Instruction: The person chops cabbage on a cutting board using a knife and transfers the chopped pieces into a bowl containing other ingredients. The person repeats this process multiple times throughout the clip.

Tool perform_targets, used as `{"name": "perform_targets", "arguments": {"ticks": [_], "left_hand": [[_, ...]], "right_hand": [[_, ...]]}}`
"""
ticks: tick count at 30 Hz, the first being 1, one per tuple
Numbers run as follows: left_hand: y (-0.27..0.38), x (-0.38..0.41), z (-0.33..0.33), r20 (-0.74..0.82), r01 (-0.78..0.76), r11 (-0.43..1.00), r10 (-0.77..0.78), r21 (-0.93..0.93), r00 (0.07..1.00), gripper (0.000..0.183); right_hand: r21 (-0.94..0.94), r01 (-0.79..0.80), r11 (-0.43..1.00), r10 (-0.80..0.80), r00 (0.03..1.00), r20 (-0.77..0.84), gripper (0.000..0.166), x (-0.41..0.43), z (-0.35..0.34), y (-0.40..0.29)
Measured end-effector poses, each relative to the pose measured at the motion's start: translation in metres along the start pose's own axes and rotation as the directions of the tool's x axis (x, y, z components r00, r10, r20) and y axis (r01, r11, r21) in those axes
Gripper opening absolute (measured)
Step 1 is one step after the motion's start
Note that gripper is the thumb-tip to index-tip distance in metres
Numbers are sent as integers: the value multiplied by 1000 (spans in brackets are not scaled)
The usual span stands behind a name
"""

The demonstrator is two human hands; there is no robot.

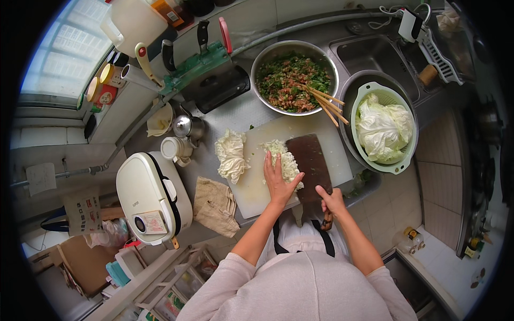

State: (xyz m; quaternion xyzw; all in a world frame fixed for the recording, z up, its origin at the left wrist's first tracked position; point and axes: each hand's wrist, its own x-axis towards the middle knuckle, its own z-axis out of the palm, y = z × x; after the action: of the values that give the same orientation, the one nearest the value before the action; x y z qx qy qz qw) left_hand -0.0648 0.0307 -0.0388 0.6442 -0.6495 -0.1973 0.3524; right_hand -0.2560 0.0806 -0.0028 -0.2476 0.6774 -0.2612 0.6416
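Note:
My right hand (332,200) grips the wooden handle of a broad cleaver (308,164), whose dark blade lies nearly flat at the right of a white cutting board (337,154). Finely chopped cabbage (288,163) is heaped against the blade's left side. Over that heap my left hand (280,178) rests with its fingers spread, thumb reaching to the blade. A bunch of cabbage leaves (231,154) sits at the board's left edge. Beyond the board stands a steel bowl (257,86) of minced meat and chopped greens (287,80), with several wooden chopsticks (327,102) leaning in it.
A pale green colander (395,167) of cabbage leaves (383,128) rests in a large metal basin (348,120) beside the sink (367,54). Left are a folded cloth (215,206), a white rice cooker (144,188), a metal pot (188,126) and a knife block (198,68).

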Motion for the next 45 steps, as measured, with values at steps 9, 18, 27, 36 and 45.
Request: {"name": "perform_targets", "arguments": {"ticks": [9,18,27,36,45], "left_hand": [[7,6,1,-94,31,999,-35,-41,995,58],[56,38,-27,-139,-60,992,44,-109,989,45],[116,175,-41,-232,-246,926,181,-288,956,40],[56,271,40,-245,49,975,-102,-215,964,32],[117,275,47,-268,-286,854,181,-434,946,19]], "right_hand": [[-116,67,991,-51,990,133,40,5,43,-10],[6,113,994,-113,986,123,38,-29,34,-57],[-49,397,917,-397,918,-3,47,-26,25,-184],[-296,355,887,-412,897,-160,48,19,23,-292],[-182,322,929,-356,912,-202,47,35,15,-296]]}}
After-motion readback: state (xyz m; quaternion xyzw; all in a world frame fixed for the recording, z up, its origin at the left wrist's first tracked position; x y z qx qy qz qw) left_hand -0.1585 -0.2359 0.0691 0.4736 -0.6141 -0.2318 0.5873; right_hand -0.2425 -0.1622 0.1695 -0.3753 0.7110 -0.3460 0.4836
